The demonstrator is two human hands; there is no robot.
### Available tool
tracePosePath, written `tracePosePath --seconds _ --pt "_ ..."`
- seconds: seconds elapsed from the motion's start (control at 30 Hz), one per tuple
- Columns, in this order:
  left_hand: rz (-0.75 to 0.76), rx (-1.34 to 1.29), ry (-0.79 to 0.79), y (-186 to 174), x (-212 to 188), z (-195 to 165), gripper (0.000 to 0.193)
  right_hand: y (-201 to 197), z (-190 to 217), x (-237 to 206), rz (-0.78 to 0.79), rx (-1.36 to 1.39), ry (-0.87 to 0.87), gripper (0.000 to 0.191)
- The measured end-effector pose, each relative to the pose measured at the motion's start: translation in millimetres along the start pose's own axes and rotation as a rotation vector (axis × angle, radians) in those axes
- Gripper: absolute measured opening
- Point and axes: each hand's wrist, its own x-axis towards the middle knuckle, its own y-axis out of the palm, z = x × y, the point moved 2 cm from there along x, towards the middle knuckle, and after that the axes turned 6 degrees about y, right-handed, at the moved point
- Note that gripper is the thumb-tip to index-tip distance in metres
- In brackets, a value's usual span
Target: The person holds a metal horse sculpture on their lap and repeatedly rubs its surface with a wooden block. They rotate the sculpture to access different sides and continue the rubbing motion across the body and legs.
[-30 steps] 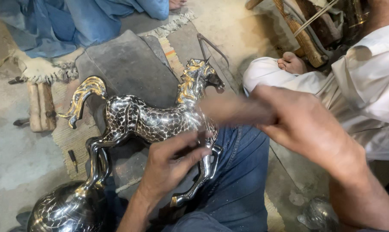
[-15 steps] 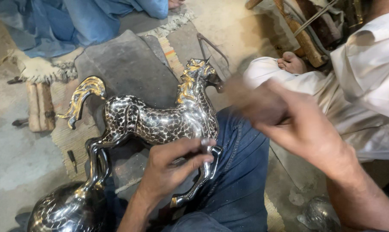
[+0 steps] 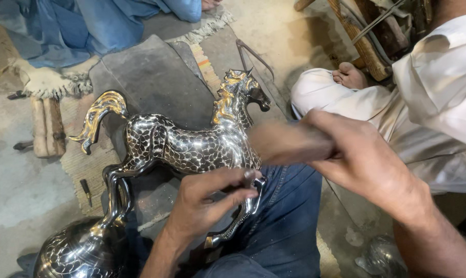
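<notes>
— Head view: what's the person working on there?

— A polished metal horse figurine [image 3: 186, 146], silver with a gold mane and tail, rearing off a rounded base [image 3: 76, 252]. It lies across the lap, over the blue trouser leg [image 3: 284, 226], head toward the grey stone slab [image 3: 150, 77].

— And the hands?

— The left hand [image 3: 207, 203] is curled under the horse's chest, fingers [image 3: 233, 198] pinching something small I can't make out against the raised front leg. The right hand [image 3: 361, 159] is clenched round a blurred wooden handle [image 3: 289, 141], a mallet or similar, just beside the horse's chest.

— So which step is it?

— Striking or tapping at the chest and foreleg, I'd judge. The next blow calls for the left hand to keep the piece steady.

— Anyone else about?

— A person in white [image 3: 428, 103] sits cross-legged at the slab's right edge; wooden-handled tools [image 3: 45, 126] lie off its left edge.
</notes>
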Motion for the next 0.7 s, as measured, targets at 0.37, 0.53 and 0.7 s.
tracePosePath --seconds 0.37,0.53,0.7 --pt "-0.005 0.027 -0.07 1.1 -0.4 -1.2 0.031 -1.1 1.1 -3.4 -0.145 -0.34 -0.343 0.042" --pt "-0.02 -0.027 -0.101 1.7 -3.3 -3.5 0.032 -2.2 1.8 -4.9 -0.085 -0.22 -0.252 0.046" --pt "-0.033 -0.076 -0.136 1.2 -4.0 -3.2 0.031 1.4 -2.6 -5.5 -0.029 0.034 -0.003 0.031"
